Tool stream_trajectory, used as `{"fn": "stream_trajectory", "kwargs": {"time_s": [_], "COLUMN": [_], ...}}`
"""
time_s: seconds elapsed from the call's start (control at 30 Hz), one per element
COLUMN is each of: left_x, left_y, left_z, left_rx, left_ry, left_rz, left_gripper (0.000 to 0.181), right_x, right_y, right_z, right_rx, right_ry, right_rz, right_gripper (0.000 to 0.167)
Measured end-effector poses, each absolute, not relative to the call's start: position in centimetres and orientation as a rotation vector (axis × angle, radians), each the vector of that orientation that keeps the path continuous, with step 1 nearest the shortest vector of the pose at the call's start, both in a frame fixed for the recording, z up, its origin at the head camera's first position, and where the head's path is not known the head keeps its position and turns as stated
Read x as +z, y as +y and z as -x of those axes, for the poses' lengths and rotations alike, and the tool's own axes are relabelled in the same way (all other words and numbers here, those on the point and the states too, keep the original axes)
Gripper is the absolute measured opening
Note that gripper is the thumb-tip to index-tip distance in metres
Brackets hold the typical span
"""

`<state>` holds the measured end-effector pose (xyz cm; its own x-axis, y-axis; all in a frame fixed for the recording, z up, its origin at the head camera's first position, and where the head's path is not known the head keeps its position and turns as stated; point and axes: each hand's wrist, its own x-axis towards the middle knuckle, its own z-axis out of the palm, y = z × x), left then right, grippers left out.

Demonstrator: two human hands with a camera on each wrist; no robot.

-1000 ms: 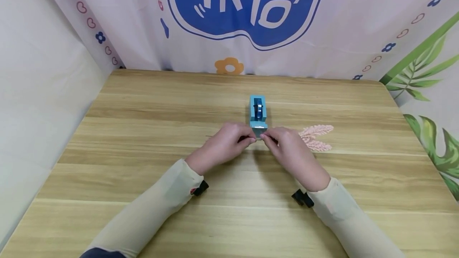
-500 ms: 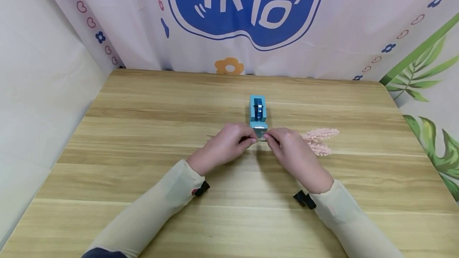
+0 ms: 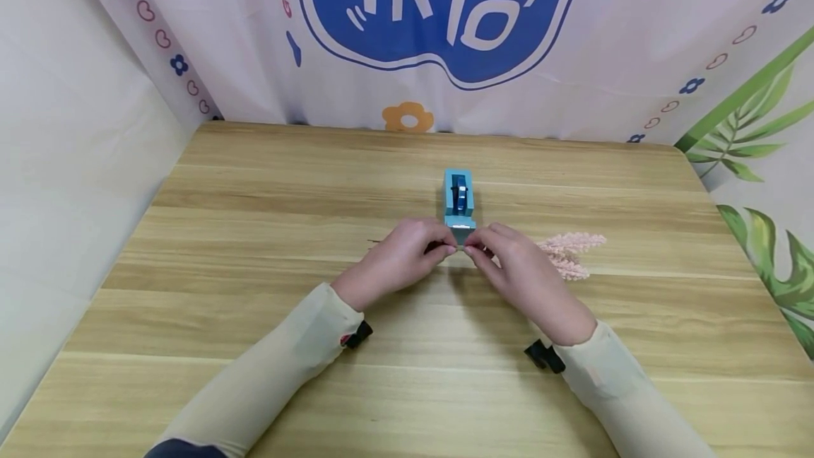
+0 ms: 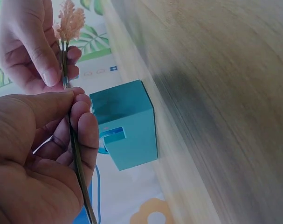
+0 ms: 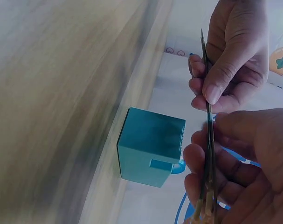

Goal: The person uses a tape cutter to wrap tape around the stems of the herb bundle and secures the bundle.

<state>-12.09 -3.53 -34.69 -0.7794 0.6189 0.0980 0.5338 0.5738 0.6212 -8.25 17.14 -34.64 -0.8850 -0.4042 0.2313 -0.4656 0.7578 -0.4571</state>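
Observation:
Pink artificial flower sprigs (image 3: 569, 253) on thin dark stems lie crosswise between both hands, heads to the right, held just in front of the blue tape dispenser (image 3: 459, 196). My left hand (image 3: 407, 256) pinches the stems (image 4: 76, 163) between thumb and fingers. Close beside it, my right hand (image 3: 518, 271) also holds the stems, thumb and fingers curled about them nearer the heads. A shiny band, seemingly clear tape, shows on the stems between the hands in the right wrist view. In the left wrist view the fluffy flower heads (image 4: 70, 22) rise past my right hand.
The dispenser stands on the wood-grain table (image 3: 286, 196), its toothed cutting edge toward the hands. Behind the table hangs a white printed cloth (image 3: 254, 83). A white wall covering borders the left side.
My right hand has shifted slightly right and toward me. The flower heads have also moved a little right and nearer. My left hand has barely moved; the dispenser stays in place.

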Motion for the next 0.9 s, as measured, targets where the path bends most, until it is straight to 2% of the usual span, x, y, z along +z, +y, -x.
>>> {"fn": "stream_trajectory", "kwargs": {"time_s": [0.37, 0.67, 0.9], "left_x": [-34.65, -34.55, -34.7], "left_y": [-3.47, -3.56, -3.59], "left_z": [12.05, 12.15, 12.13], "left_rx": [1.002, 0.986, 1.012], "left_ry": [2.682, 2.675, 2.685], "left_rz": [-0.993, -0.977, -0.954], "left_gripper": [0.008, 0.015, 0.013], "right_x": [-34.79, -34.67, -34.54], "right_y": [17.16, 16.61, 16.44], "right_z": [8.61, 8.71, 8.8], "right_rx": [0.659, 0.637, 0.632], "right_ry": [-2.828, -2.828, -2.857], "right_rz": [-0.814, -0.781, -0.784], "right_gripper": [0.012, 0.011, 0.01]}}
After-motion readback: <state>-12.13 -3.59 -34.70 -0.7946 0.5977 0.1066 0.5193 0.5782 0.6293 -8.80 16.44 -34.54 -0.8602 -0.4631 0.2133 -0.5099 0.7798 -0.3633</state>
